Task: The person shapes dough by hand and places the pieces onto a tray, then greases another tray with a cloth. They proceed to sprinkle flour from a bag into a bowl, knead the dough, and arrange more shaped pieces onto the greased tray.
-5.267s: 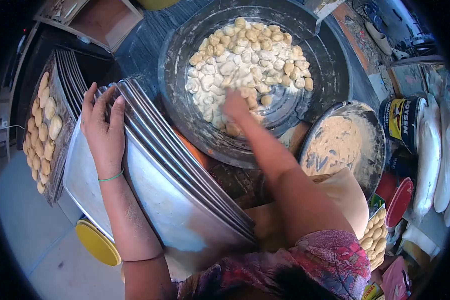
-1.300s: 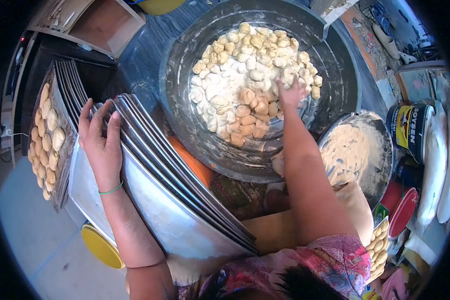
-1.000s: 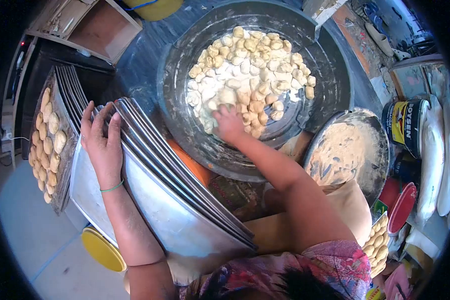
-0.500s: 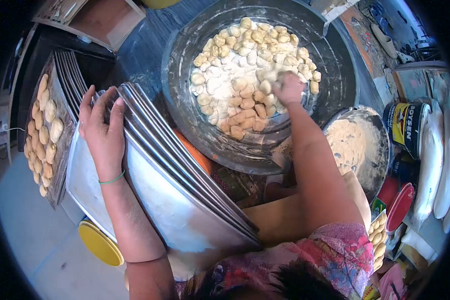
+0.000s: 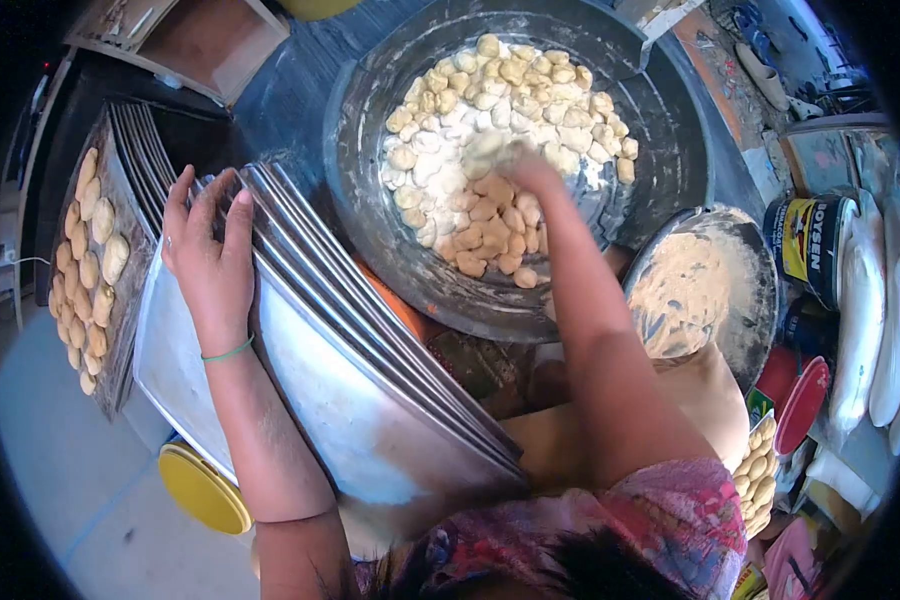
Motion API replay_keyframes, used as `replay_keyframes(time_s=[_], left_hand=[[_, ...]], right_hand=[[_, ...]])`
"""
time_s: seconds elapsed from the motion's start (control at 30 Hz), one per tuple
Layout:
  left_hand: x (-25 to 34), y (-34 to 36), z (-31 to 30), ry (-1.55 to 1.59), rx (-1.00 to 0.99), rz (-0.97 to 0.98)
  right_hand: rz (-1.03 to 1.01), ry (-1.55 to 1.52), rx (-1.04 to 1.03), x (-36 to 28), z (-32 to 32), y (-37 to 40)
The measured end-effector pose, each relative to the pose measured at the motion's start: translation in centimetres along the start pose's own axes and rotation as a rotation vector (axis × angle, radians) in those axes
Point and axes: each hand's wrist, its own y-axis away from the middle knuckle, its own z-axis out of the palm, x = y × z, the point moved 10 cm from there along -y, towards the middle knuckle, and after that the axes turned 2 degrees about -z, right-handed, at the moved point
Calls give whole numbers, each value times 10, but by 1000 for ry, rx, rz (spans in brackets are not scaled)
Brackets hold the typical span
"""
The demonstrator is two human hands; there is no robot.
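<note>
A big dark round basin (image 5: 660,150) holds a heap of floured dough pieces (image 5: 470,110). My right hand (image 5: 525,170) is down among them near the middle of the heap, fingers buried in the pieces; whether it grips any I cannot tell. My left hand (image 5: 210,245) rests spread on the top edge of a stack of tilted metal baking trays (image 5: 360,370), holding them upright. A green band circles that wrist.
A tray of shaped dough pieces (image 5: 90,260) leans at the far left. A smaller pan of tan crumbs (image 5: 690,290) sits right of the basin, beside a paint can (image 5: 805,245) and red lids (image 5: 800,400). A yellow lid (image 5: 205,490) lies on the floor.
My right hand has swept back and forth through the dough, from the heap's right side toward its middle. The left hand has stayed on the trays.
</note>
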Motion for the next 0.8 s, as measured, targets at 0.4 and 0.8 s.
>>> replay_keyframes(time_s=[0.4,0.8], left_hand=[[4,0,-2,-12,13,11],[2,3,-5,-10,89,51]], right_hand=[[-92,438,108,31,96,63],[-78,180,193,41,116,64]])
